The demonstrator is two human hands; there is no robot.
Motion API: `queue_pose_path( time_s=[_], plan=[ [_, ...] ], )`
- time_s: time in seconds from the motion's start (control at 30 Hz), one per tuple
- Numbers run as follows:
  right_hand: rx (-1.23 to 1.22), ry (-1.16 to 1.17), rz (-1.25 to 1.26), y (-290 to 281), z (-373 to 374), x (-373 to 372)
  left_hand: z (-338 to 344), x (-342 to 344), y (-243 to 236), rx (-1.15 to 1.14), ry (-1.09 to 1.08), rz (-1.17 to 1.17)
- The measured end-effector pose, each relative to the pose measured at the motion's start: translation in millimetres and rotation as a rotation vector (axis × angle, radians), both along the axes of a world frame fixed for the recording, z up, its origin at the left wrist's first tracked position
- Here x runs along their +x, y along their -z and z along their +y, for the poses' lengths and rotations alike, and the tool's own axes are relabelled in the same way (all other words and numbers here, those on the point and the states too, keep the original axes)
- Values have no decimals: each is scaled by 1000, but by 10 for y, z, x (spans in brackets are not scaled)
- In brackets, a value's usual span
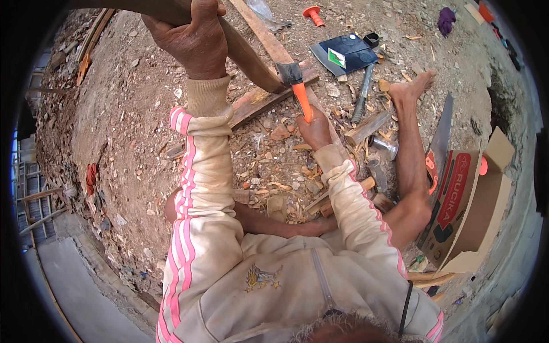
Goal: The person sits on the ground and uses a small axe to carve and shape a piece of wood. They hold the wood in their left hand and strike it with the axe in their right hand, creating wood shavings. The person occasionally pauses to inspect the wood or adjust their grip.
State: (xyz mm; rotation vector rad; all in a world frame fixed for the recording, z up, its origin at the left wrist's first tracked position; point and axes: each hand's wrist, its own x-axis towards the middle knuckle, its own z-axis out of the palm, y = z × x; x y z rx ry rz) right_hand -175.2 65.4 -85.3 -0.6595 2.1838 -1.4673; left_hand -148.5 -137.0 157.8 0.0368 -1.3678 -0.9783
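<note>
My left hand [193, 41] is closed around a thick, curved piece of brown wood [249, 60]. Its lower end rests at a reddish-brown wooden block [260, 103] on the ground. My right hand [315, 128] is wrapped round the handle of a short orange-handled tool [301, 98]. The tool's dark metal head overlaps a long wooden plank [266, 37] in view; whether they touch, and the head's exact kind, I cannot tell. A dark blue hoe head [346, 54] with a socket ring lies beyond my right hand.
To the right are an open cardboard box [474, 211] and a handsaw [440, 134] with an orange handle. My bare foot [420, 86] rests near a metal rod [363, 94], a wood offcut [368, 127] and a clear glass [384, 146]. An orange plastic piece [314, 15] lies farther off.
</note>
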Motion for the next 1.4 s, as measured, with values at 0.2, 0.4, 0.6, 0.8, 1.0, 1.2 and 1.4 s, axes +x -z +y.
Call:
queue_pose_path(
  time_s=[0.2, 0.4, 0.6, 0.8, 1.0, 1.2, 1.4],
  plan=[
    [-127, -43, -479, 179, 218, -87, -399, 317, 94, 193, 279, -1],
    [-78, 26, -785, -109, 402, 119, -670, 2013, 487, 690, 208, -233],
    [-19, 37, -352, 284, 380, -26, -864, 3139, 1345, 1281, 288, -549],
    [25, 44, -362, 202, 217, 158, -907, 3665, 1759, 1410, 299, -635],
    [92, 41, -198, 438, 341, -8, -684, 3004, 1210, 888, 247, -551],
    [87, -6, 32, -264, 363, 252, -208, 2225, 521, 402, 402, -351],
    [-128, 14, 133, -582, 269, 363, 269, 1549, 367, 282, 254, -239]
  ],
)
